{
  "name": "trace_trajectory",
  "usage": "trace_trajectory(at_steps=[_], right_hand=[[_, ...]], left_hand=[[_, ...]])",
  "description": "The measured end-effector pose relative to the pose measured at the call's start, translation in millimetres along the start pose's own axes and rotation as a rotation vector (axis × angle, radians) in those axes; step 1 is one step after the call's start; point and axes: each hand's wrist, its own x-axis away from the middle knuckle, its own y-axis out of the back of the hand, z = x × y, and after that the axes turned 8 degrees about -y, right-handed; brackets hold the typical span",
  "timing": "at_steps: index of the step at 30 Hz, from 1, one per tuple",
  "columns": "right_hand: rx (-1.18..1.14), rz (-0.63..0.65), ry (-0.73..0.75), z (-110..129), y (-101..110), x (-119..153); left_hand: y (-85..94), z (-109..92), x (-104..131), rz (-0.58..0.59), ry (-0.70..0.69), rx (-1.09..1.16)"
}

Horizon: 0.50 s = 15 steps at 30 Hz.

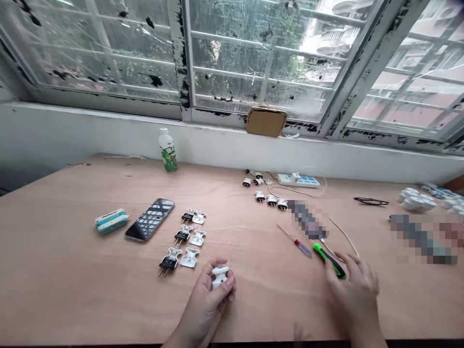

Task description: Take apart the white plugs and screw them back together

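Near the front edge my left hand [210, 299] holds a white plug [219, 277] between thumb and fingers. On the right, my right hand [353, 282] reaches over the handle of a green and black screwdriver [329, 261], fingers at the handle; whether they grip it is unclear. A second screwdriver [302, 247], with a clear and red handle, lies just left of it. Three opened plugs with black inserts and pins [169, 262] lie left of my left hand, each beside a white cover [189, 257].
A phone [150, 220] and a teal-white packet [111, 221] lie left. A bottle [168, 151] stands by the wall. Several assembled plugs [271, 200], a power strip [297, 181] and cables lie at the back. Glasses [371, 201] and white round parts [416, 200] are at right.
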Motion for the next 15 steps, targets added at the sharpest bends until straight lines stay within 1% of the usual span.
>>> trace_trajectory(at_steps=[1, 3, 6, 8, 11, 13, 15], right_hand=[[-0.032, -0.016, 0.054, 13.4, 2.0, 7.6], [-0.225, 0.088, 0.144, 45.5, 5.6, 26.1], [-0.414, 0.390, 0.236, 95.6, 7.0, 56.0], [-0.504, 0.526, 0.264, 121.6, 4.8, 72.3], [-0.583, 0.667, 0.224, 143.6, 0.4, 87.6], [-0.613, 0.709, 0.192, 149.0, -1.1, 92.2], [-0.632, 0.722, 0.177, 150.6, -0.7, 93.6]], left_hand=[[-0.6, -0.3, -0.1, 0.001, 0.001, 0.007], [-2.1, -1.7, -0.3, -0.005, 0.010, 0.023], [-3.6, -4.7, -0.9, -0.024, 0.022, 0.064], [-3.2, -6.1, -1.2, -0.037, 0.024, 0.089], [-1.1, -6.3, -1.5, -0.057, 0.030, 0.120], [0.1, -5.5, -1.5, -0.061, 0.029, 0.141], [0.6, -5.0, -1.4, -0.054, 0.016, 0.160]])
